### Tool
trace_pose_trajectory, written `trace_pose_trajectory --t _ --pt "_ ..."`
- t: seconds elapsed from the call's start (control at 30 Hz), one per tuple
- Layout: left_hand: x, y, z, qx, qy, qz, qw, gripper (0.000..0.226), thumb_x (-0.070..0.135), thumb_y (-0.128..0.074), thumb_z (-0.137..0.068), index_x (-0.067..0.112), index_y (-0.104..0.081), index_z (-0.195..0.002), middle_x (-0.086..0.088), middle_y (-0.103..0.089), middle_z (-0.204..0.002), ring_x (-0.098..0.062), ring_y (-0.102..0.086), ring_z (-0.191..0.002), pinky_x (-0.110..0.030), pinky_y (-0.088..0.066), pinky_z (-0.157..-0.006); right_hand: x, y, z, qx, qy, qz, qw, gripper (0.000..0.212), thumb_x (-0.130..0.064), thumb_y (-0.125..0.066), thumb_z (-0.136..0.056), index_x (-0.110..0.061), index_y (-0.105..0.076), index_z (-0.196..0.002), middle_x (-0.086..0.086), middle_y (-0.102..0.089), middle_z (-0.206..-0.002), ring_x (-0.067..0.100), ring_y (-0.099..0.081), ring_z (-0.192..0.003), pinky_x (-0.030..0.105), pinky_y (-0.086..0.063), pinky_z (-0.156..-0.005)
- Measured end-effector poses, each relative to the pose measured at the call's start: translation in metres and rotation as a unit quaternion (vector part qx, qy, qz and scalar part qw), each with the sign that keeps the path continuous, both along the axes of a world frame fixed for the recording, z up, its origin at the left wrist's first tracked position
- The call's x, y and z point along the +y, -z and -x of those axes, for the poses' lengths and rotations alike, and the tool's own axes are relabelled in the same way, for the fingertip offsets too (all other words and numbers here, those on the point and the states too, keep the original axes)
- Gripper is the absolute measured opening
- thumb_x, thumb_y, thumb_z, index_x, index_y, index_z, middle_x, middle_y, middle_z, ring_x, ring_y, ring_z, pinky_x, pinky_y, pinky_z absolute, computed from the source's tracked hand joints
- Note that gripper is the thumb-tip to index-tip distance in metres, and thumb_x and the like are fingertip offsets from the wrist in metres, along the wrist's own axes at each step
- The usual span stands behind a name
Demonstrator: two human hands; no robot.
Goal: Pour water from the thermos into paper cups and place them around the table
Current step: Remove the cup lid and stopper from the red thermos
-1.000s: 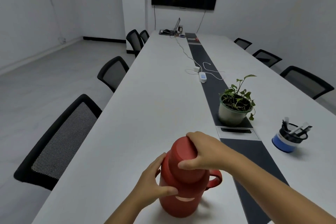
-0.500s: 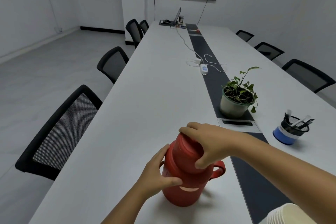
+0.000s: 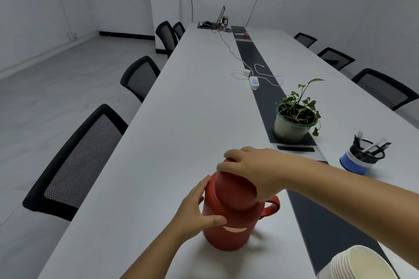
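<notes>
A red thermos (image 3: 229, 229) with a side handle stands upright on the long white table (image 3: 181, 120), close to me. My left hand (image 3: 195, 213) grips its body from the left side. My right hand (image 3: 251, 170) is closed over the red lid (image 3: 233, 190) from above, fingers wrapped around its top. A stack of white paper cups (image 3: 360, 265) shows at the bottom right corner, partly cut off by the frame edge.
A potted plant (image 3: 294, 120) sits on the dark centre strip (image 3: 263, 88). A blue pen holder (image 3: 360, 158) stands at the right. A white power strip (image 3: 254, 81) with cables lies further off. Black mesh chairs (image 3: 79, 161) line both sides. A laptop (image 3: 221, 17) sits at the far end.
The view has tilted down slightly, bringing the cup stack further into sight. My right hand has turned a little on the lid. The thermos stays in place.
</notes>
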State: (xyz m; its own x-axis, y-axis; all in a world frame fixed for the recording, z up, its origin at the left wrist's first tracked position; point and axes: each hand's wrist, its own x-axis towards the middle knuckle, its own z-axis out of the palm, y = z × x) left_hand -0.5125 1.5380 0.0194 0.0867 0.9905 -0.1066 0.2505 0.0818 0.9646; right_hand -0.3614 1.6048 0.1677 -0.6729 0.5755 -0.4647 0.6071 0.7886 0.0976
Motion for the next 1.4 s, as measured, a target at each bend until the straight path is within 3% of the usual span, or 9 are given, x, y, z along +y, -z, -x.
trace_pose_trajectory --t 0.17,0.23,0.37,0.47,0.73,0.9,1.03,1.2,1.4 --pt "-0.001 0.003 0.0 -0.006 0.0 -0.004 1.0 0.093 0.044 -0.075 -0.042 0.05 -0.026 -0.12 0.02 -0.034 -0.138 -0.003 -0.036 -0.13 -0.028 -0.034 -0.11 -0.004 0.009 0.004 0.049 0.169 0.005 0.984 0.088 -0.066 -0.057 -0.068 -0.022 -0.021 -0.135 0.004 -0.045 -0.121 0.027 -0.05 -0.103 0.034 -0.04 -0.078" --pt "0.0 0.003 0.0 -0.008 0.0 -0.008 1.0 0.092 0.044 -0.075 -0.042 0.051 -0.027 -0.12 0.024 -0.034 -0.137 0.001 -0.037 -0.128 -0.023 -0.035 -0.108 -0.004 0.009 0.006 0.057 0.162 -0.006 0.985 0.081 -0.06 -0.063 -0.067 -0.019 -0.028 -0.128 0.002 -0.045 -0.101 0.024 -0.048 -0.087 0.032 -0.037 -0.069" --pt "0.0 0.005 0.0 -0.011 0.003 -0.017 1.0 0.09 0.039 -0.073 -0.043 0.05 -0.03 -0.121 0.023 -0.037 -0.137 0.002 -0.04 -0.127 -0.023 -0.037 -0.107 0.002 -0.004 -0.003 0.012 0.069 0.023 0.997 0.096 -0.039 -0.074 -0.066 -0.031 -0.011 -0.138 0.006 -0.031 -0.136 0.029 -0.045 -0.112 0.034 -0.038 -0.075" --pt "0.0 0.011 0.002 -0.026 -0.002 -0.015 1.0 0.091 0.035 -0.074 -0.043 0.048 -0.033 -0.122 0.018 -0.039 -0.139 0.0 -0.041 -0.127 -0.024 -0.038 -0.107 0.004 -0.004 -0.005 0.014 0.096 0.034 0.995 0.102 -0.052 -0.071 -0.066 -0.037 -0.002 -0.14 0.004 -0.017 -0.148 0.031 -0.037 -0.125 0.039 -0.039 -0.09" --pt "-0.003 0.005 0.0 -0.031 0.005 -0.014 0.999 0.097 0.041 -0.077 -0.043 0.04 -0.034 -0.129 0.017 -0.042 -0.136 0.001 -0.044 -0.124 -0.016 -0.04 -0.099 -0.006 0.001 -0.008 0.162 0.116 -0.019 0.98 0.081 -0.048 -0.072 -0.061 -0.025 -0.029 -0.126 0.004 -0.042 -0.113 0.023 -0.047 -0.086 0.029 -0.034 -0.062" --pt "-0.011 0.0 -0.007 0.066 -0.021 -0.056 0.996 0.086 0.044 -0.075 -0.05 0.044 -0.03 -0.124 0.025 -0.033 -0.136 -0.004 -0.034 -0.132 -0.026 -0.031 -0.108 0.0 -0.009 -0.078 0.388 0.235 0.13 0.881 0.08 -0.04 -0.079 -0.053 -0.039 -0.026 -0.113 -0.015 -0.04 -0.104 0.009 -0.053 -0.092 0.015 -0.05 -0.063" --pt "-0.016 -0.014 -0.037 0.129 -0.112 -0.2 0.965 0.074 0.053 -0.061 -0.053 0.03 -0.04 -0.119 0.014 -0.035 -0.133 0.002 -0.032 -0.124 -0.003 -0.023 -0.1 -0.002 0.027 -0.133 0.506 0.328 0.22 0.767 0.071 -0.053 -0.069 -0.041 -0.048 -0.039 -0.105 -0.014 -0.048 -0.111 0.008 -0.055 -0.1 0.021 -0.052 -0.077" --pt "-0.003 -0.02 -0.055 0.059 -0.255 -0.154 0.953 0.096 0.054 -0.067 -0.041 0.023 -0.038 -0.128 0.008 -0.042 -0.128 -0.01 -0.042 -0.114 -0.027 -0.031 -0.097 0.007 0.089 -0.195 0.579 0.397 0.249 0.667 0.074 -0.048 -0.071 -0.039 -0.041 -0.041 -0.105 -0.003 -0.05 -0.112 0.015 -0.058 -0.099 0.023 -0.052 -0.07" --pt "0.005 -0.013 -0.088 0.125 -0.284 -0.115 0.944 0.105 0.019 -0.087 -0.056 0.021 -0.026 -0.141 0.005 -0.037 -0.14 -0.012 -0.035 -0.127 -0.025 -0.025 -0.101 0.031 0.155 -0.215 0.497 0.398 0.266 0.724 0.085 -0.02 -0.082 -0.052 -0.034 -0.032 -0.12 -0.006 -0.045 -0.115 0.013 -0.053 -0.101 0.023 -0.053 -0.073"
